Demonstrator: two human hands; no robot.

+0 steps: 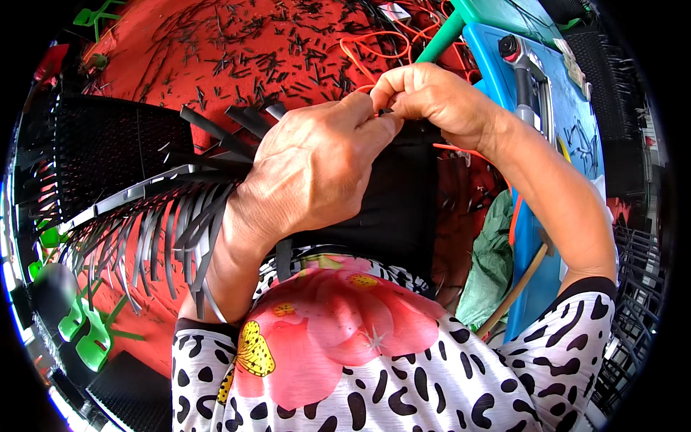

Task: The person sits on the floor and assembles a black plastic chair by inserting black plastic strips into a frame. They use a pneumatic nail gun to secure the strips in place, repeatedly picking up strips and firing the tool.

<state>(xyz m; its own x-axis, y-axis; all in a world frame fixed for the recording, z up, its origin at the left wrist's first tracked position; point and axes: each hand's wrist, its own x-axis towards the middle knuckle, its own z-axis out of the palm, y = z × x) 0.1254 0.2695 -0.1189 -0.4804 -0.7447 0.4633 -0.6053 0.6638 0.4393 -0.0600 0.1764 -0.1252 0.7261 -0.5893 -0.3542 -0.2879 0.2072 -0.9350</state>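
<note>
With left hand (pixel 313 155) and right hand (pixel 435 97) closed and meeting at upper centre, pinching small dark bit (pixel 384 113) between fingertips. Mostly hidden by fingers; cannot tell full shape or long axis. Beside left forearm: black strips (pixel 204 219), flat, narrow, dull, greyish sheen on some, uneven in length, a few curling at ends. Ranged along pale grey bar (pixel 122 198), slightly curved, lost behind left forearm at its near end. Cannot tell if joined to the pinched bit.

Pose: on left, forearm rising from lower edge, back of hand facing up, knuckles toward top right, fingers curled under. On right, elbow bent out wide, forearm slanting up and leftward, thumb and forefinger bent in to meet left thumb.

Direction: below bar, hanging close to vertical, some slanting. Above it, broader strips (pixel 216 131) fanning to upper left. Along bar, long axis from lower left up toward left wrist.

Around: black woven panel (pixel 119 155) at far left; black cloth-like piece (pixel 374 209) over lap, under hands; red floor (pixel 133 39) littered with dark scraps (pixel 272 52); orange cord (pixel 453 147) near right wrist; at right, blue table (pixel 486 57) with ratchet-like tool (pixel 523 79) on top.
</note>
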